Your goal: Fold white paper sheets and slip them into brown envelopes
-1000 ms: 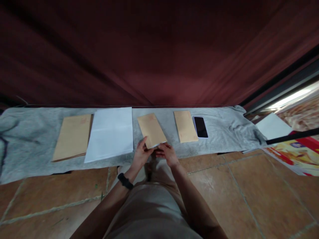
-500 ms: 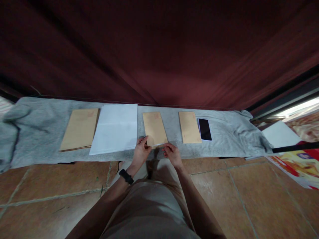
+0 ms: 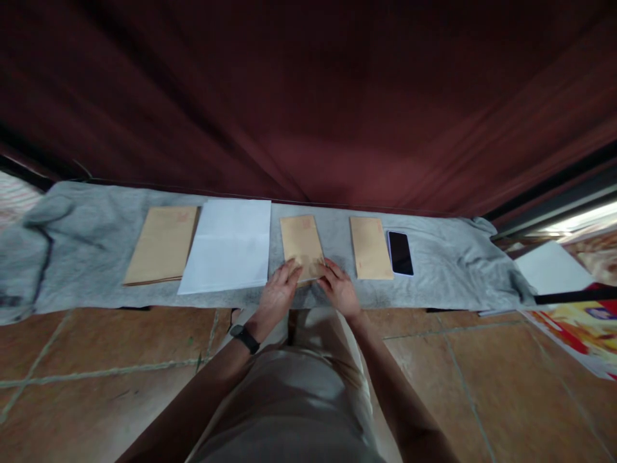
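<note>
A brown paper envelope (image 3: 301, 240) lies in front of me on grey cloth, with a faint reddish print near its far end. My left hand (image 3: 278, 292) grips its near left corner, thumb and fingers closed together at the edge. At the near right corner, my right hand (image 3: 341, 291) pinches the paper in the same way. A thin white strip shows along the envelope's near edge between the hands; whether it is paper inside cannot be told. Left of the envelope is a stack of white paper sheets (image 3: 231, 244).
Several brown envelopes (image 3: 161, 244) are piled at the left. To the right lie another brown envelope (image 3: 371, 247) and a phone (image 3: 400, 253) with a dark screen. Grey cloth (image 3: 448, 263) covers the narrow surface, and a dark red curtain (image 3: 308, 128) hangs behind it.
Both hands have shifted slightly up onto the envelope's near end, with thumbs and fingers now further over its face. The whole view has tilted a little.
</note>
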`<state>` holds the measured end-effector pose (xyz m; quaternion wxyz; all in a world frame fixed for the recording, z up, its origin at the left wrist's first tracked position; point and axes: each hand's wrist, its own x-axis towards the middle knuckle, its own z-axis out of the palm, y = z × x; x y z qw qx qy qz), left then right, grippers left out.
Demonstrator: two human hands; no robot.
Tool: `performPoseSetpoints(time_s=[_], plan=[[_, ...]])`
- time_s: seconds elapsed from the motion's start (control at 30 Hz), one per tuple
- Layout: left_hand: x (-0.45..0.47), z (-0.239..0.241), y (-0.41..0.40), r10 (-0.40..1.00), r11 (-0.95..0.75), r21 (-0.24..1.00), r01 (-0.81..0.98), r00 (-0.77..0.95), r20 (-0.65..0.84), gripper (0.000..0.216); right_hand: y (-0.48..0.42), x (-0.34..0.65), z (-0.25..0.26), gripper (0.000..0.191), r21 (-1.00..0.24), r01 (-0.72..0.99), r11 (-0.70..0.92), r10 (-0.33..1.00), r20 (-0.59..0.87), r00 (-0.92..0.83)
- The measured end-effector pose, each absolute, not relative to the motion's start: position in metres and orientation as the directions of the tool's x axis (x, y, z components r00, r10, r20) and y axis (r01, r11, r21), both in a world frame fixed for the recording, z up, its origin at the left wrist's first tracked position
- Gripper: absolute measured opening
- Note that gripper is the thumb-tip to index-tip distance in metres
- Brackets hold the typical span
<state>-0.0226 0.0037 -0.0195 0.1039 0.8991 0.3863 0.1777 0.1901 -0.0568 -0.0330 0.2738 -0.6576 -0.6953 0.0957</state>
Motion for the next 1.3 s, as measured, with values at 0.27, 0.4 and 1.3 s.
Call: performPoseSetpoints(time_s=[0.27, 0.4, 1.3], plan=[[-0.024, -0.013, 0.015, 0.603, -0.793, 0.188, 0.580, 0.790, 0.106, 0.047, -0.046, 0.194, -0.019, 0.040, -0.318, 0.928, 0.194, 0.979, 0.128, -0.161], [-0.026, -0.014, 0.018, 0.592, -0.802, 0.166, 0.574, 0.801, 0.088, 0.048, -0.045, 0.196, -0.016, 0.037, -0.239, 0.946, 0.221, 0.975, 0.081, -0.207], [-0.024, -0.015, 0.018, 0.602, -0.792, 0.228, 0.566, 0.786, 0.141, 0.034, -0.044, 0.196, -0.030, 0.035, -0.324, 0.920, 0.220, 0.968, 0.188, -0.165]])
